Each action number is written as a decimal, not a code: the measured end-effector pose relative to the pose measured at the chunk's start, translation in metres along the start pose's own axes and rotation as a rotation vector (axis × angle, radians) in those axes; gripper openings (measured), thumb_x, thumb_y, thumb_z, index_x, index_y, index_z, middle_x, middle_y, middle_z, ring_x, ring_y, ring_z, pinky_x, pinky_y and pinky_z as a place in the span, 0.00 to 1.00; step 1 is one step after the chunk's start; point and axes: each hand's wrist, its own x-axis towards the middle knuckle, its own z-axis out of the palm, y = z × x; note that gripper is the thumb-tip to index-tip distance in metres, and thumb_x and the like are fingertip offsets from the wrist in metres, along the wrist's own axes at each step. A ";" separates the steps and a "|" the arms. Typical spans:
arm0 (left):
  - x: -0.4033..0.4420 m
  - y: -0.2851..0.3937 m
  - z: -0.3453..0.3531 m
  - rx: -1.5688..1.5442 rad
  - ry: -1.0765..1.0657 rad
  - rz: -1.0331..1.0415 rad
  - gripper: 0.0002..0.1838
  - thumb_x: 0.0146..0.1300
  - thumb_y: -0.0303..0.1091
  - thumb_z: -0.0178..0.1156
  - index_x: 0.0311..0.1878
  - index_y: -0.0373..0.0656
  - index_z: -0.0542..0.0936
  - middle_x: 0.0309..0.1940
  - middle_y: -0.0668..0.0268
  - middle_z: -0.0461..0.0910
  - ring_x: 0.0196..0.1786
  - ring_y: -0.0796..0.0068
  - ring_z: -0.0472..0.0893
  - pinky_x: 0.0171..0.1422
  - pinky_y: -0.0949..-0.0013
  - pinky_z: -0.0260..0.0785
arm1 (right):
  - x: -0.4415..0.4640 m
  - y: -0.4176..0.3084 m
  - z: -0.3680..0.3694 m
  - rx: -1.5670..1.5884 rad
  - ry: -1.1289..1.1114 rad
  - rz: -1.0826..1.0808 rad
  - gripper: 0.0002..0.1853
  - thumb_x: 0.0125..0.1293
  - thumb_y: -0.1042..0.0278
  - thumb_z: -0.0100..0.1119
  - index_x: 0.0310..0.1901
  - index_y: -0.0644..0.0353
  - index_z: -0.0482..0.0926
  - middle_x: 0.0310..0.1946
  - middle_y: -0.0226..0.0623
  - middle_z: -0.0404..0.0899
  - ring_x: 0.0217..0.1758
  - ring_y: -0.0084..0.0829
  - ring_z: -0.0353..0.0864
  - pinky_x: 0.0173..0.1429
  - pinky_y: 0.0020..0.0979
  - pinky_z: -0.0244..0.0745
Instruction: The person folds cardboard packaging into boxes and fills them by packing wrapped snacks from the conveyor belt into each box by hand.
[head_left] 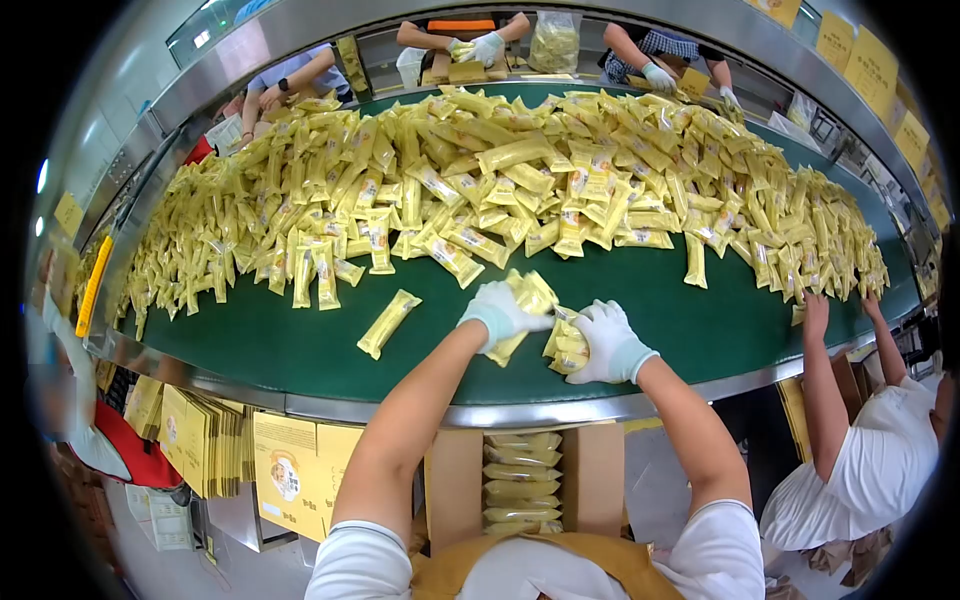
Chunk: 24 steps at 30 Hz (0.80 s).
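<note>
My left hand (500, 314), in a white glove, is closed around yellow wrapped snack packets (532, 292) just above the green belt (330, 350). Close on its right, my right hand (608, 343), also gloved, grips a small bunch of yellow packets (568, 342) from their right side. The fingers partly hide how many packets each hand has. One loose packet (389, 325) lies tilted on the belt left of my left hand. Beyond both hands spreads a large heap of the same packets (520, 152).
An open cardboard box (455, 485) with stacked packets (522, 487) stands below the belt's metal edge (560, 409). Flattened yellow cartons (290, 470) are at the left. Co-workers' hands (488, 48) are across the belt, and another person (850, 470) reaches in at the right.
</note>
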 end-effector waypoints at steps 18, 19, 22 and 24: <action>-0.095 -0.048 0.032 0.595 0.127 0.247 0.68 0.41 0.69 0.73 0.78 0.34 0.54 0.64 0.51 0.70 0.70 0.54 0.68 0.74 0.52 0.56 | -0.032 -0.027 -0.007 0.014 -0.195 0.260 0.61 0.48 0.32 0.69 0.76 0.64 0.53 0.64 0.59 0.68 0.68 0.55 0.68 0.74 0.49 0.58; -0.095 -0.050 0.032 0.582 0.135 0.258 0.68 0.41 0.69 0.73 0.78 0.35 0.54 0.65 0.51 0.69 0.70 0.54 0.68 0.74 0.52 0.56 | -0.033 -0.029 -0.013 0.085 -0.182 0.312 0.61 0.48 0.36 0.71 0.76 0.65 0.52 0.65 0.57 0.69 0.68 0.53 0.69 0.74 0.48 0.60; -0.099 -0.051 0.026 0.515 0.073 0.234 0.68 0.42 0.69 0.72 0.78 0.36 0.54 0.64 0.51 0.71 0.69 0.54 0.69 0.74 0.53 0.55 | -0.036 -0.029 -0.028 0.583 -0.005 0.373 0.60 0.48 0.49 0.76 0.77 0.67 0.50 0.66 0.53 0.69 0.70 0.45 0.70 0.74 0.43 0.64; -0.101 -0.066 0.030 0.335 0.201 0.283 0.68 0.41 0.64 0.76 0.79 0.36 0.53 0.63 0.50 0.72 0.68 0.51 0.70 0.74 0.52 0.57 | -0.052 -0.030 -0.033 1.283 0.279 0.259 0.61 0.48 0.60 0.79 0.78 0.67 0.48 0.68 0.50 0.69 0.71 0.39 0.70 0.75 0.38 0.64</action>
